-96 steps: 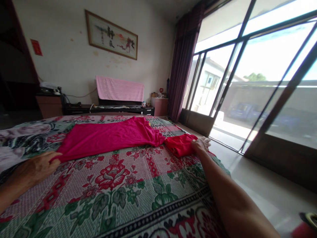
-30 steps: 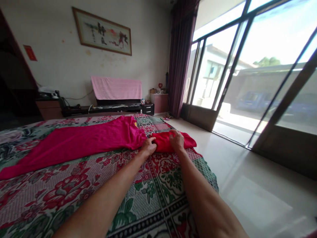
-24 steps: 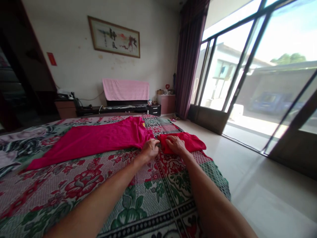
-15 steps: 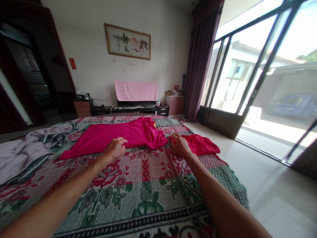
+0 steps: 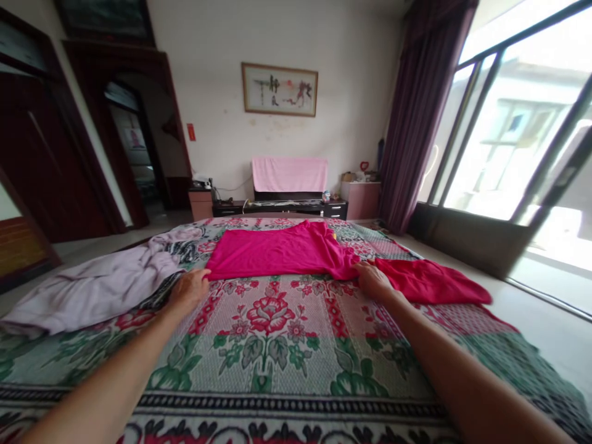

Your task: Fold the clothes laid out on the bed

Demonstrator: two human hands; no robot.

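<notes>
A magenta garment lies spread flat on a bed with a floral blanket. My left hand rests at the garment's near left corner, fingers curled on the hem. My right hand presses down at the garment's near right end, where it meets a red piece of cloth lying toward the bed's right edge. Whether the right fingers pinch the fabric or lie on it is unclear.
A pale lilac cloth lies bunched on the bed's left side. Beyond the bed stand a low cabinet with a pink towel and a framed picture. Glass doors and a dark curtain are at the right, bare floor beside the bed.
My left hand slid from the red cloth leftward along the magenta garment's near edge to its left corner. My right hand stayed at the right end. The view swung left.
</notes>
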